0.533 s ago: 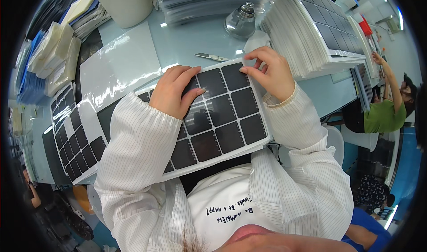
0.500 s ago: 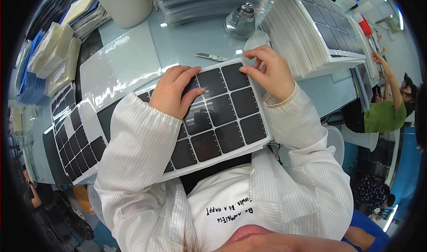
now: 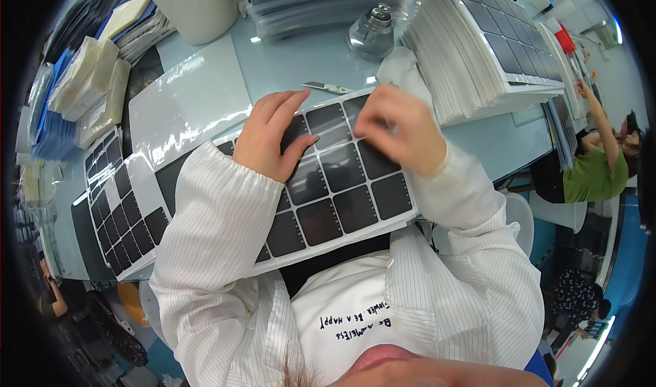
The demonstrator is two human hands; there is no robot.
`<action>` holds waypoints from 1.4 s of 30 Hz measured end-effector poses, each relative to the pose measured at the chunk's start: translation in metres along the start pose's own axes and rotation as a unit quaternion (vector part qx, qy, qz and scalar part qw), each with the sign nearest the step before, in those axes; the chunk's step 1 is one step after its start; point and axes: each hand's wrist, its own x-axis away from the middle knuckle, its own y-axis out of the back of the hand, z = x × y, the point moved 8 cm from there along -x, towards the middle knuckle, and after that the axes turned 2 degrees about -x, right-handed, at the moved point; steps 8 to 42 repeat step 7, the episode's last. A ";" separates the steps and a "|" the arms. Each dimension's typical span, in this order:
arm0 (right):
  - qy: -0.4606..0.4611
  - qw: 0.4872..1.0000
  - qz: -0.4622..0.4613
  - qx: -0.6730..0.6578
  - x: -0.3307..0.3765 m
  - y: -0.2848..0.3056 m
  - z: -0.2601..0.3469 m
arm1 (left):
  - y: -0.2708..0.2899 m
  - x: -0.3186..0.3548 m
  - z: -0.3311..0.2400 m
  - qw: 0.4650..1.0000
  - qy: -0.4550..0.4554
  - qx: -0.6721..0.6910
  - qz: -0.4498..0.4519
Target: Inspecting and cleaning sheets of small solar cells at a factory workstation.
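A white sheet with rows of black rounded squares lies in front of me on what looks like a stack of similar sheets. My left hand rests on its left part, thumb spread from the fingers, holding nothing that I can see. Over the far right squares is my right hand, blurred by motion with curled fingers; whether anything is between them cannot be made out. Just beyond the sheet's far edge lies a small knife with its blade out.
A tall stack of sheets stands at the right, beside a glass bottle with a metal top. Plastic-covered material and another black-squared sheet lie left. Packets are piled far left; a person in green is at right.
My right hand has moved from the sheet's far right corner toward me and slightly left, over the squares, its fingers curling. My left hand has stayed nearly in place.
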 end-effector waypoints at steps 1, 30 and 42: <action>0.035 0.993 0.078 -0.077 0.004 -0.015 0.016 | 0.004 -0.001 -0.007 0.999 -0.044 -0.016 -0.020; 0.090 0.988 0.091 -0.087 0.002 -0.024 0.043 | -0.010 0.008 -0.034 0.959 -0.274 -0.021 0.061; 0.090 0.988 0.091 -0.087 0.002 -0.024 0.043 | -0.010 0.008 -0.034 0.959 -0.274 -0.021 0.061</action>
